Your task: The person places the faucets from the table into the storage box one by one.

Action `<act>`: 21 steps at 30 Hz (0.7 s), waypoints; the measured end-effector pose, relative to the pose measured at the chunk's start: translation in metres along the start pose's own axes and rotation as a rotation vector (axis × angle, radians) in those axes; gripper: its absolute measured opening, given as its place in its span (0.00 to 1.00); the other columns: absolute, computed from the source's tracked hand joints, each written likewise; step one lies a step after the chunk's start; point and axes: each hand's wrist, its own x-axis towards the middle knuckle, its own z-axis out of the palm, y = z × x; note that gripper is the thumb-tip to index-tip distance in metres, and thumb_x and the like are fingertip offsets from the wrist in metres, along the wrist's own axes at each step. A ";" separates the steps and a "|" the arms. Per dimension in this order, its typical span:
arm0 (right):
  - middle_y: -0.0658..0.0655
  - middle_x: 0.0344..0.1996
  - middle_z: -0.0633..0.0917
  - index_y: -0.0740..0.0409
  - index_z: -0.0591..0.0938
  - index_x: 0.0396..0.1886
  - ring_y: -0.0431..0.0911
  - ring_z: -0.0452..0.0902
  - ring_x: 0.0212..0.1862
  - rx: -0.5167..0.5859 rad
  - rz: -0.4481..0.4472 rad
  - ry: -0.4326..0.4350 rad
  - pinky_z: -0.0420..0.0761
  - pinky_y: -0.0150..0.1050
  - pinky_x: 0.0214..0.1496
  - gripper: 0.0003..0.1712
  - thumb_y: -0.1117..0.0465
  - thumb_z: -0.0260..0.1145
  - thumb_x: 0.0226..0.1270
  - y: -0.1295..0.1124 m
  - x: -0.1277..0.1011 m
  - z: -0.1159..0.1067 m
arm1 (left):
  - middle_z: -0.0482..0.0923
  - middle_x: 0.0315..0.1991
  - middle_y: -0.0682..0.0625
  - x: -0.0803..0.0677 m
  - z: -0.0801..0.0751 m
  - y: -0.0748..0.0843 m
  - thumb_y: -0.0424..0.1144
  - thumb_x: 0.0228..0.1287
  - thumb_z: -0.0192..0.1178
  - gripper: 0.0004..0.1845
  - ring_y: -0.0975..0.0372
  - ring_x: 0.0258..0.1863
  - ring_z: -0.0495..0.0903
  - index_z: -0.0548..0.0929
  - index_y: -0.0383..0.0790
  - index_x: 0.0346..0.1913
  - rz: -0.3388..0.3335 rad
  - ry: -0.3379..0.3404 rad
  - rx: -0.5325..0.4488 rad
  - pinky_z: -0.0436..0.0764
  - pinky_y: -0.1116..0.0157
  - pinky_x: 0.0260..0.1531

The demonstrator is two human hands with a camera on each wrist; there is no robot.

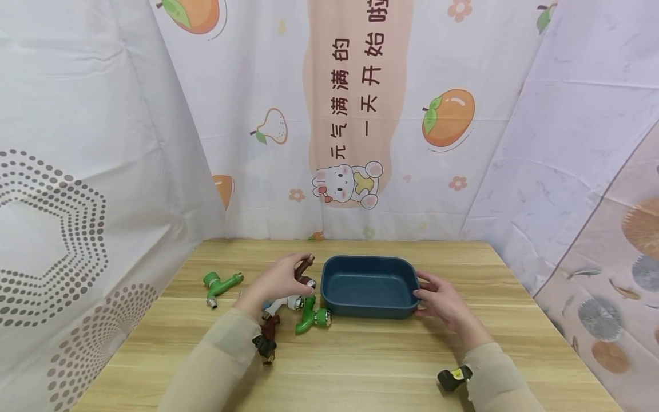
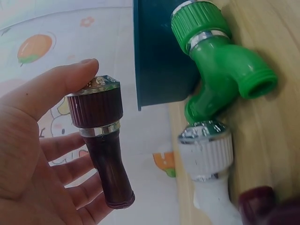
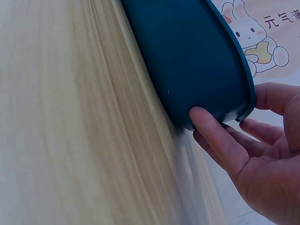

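My left hand (image 1: 280, 283) holds a dark brown tap (image 2: 105, 140) with a chrome-capped, ribbed knob, its thumb on the cap. The tap is off the table, just left of a dark blue rectangular basin (image 1: 370, 313). At the basin's right end, my right hand (image 1: 444, 300) grips the wall and rim, fingers spread around the corner. Beneath the left hand, a green tap (image 1: 307, 319) lies against the basin's near left corner. Beside it lies a white tap (image 1: 281, 305), partly covered by the hand. The basin's inside shows only its bare floor.
Another green tap (image 1: 221, 284) lies at the table's far left. A dark red tap (image 1: 270, 327) lies by the left sleeve, partly hidden by something black. A black object with a yellow label (image 1: 454, 377) sits by the right sleeve. Patterned curtains (image 1: 257, 171) stand behind the wooden table.
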 end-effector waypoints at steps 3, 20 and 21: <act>0.81 0.70 0.63 0.67 0.56 0.79 0.65 0.76 0.60 -0.001 -0.002 -0.002 0.85 0.59 0.44 0.38 0.71 0.60 0.74 0.000 0.000 0.000 | 0.72 0.68 0.48 0.004 0.001 0.005 0.48 0.49 0.80 0.49 0.55 0.62 0.74 0.69 0.45 0.75 0.014 -0.002 0.019 0.74 0.51 0.61; 0.81 0.70 0.63 0.68 0.57 0.79 0.66 0.76 0.60 0.005 -0.010 -0.007 0.85 0.59 0.45 0.37 0.71 0.59 0.74 0.001 0.000 0.000 | 0.72 0.68 0.49 0.025 0.014 0.022 0.49 0.50 0.79 0.50 0.56 0.62 0.75 0.68 0.45 0.76 0.074 -0.044 0.034 0.74 0.54 0.63; 0.81 0.70 0.63 0.68 0.56 0.79 0.66 0.76 0.61 0.004 -0.010 -0.008 0.85 0.59 0.45 0.38 0.71 0.59 0.74 0.001 0.000 0.000 | 0.72 0.68 0.49 0.026 0.015 0.024 0.49 0.50 0.79 0.49 0.56 0.62 0.75 0.68 0.45 0.76 0.073 -0.041 0.043 0.74 0.53 0.63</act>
